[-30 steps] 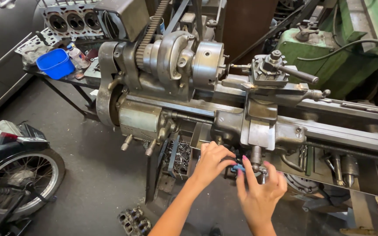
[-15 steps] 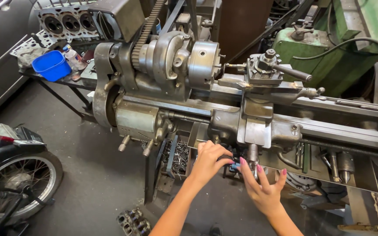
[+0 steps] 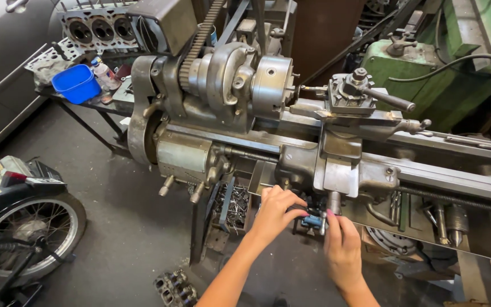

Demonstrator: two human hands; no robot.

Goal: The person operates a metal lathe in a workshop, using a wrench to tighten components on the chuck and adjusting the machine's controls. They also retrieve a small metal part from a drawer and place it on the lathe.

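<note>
the old grey metal lathe [image 3: 291, 136] fills the view, belt-driven headstock to the left and bed running off to the right, and everything else is placed against it. its three-jaw chuck [image 3: 272, 85] faces the tool post [image 3: 359, 91] across a short gap, with no workpiece visible between them. behind the headstock end, a blue plastic tub [image 3: 75, 84] sits on a cluttered side table, with an engine cylinder head [image 3: 95, 28] beyond it. below the headstock end, a motorcycle wheel [image 3: 21, 239] is cut off by the frame's left edge.

both hands work low at the front of the lathe's carriage apron. the left hand [image 3: 274, 213] curls around a small blue part [image 3: 312, 220], fingers pinching it from the left, seemingly to steady it. the right hand [image 3: 342, 250] meets it from the right, fingertips closed narrow on the same part. the fingers cover most of the part, so its shape and mounting cannot be made out.
</note>
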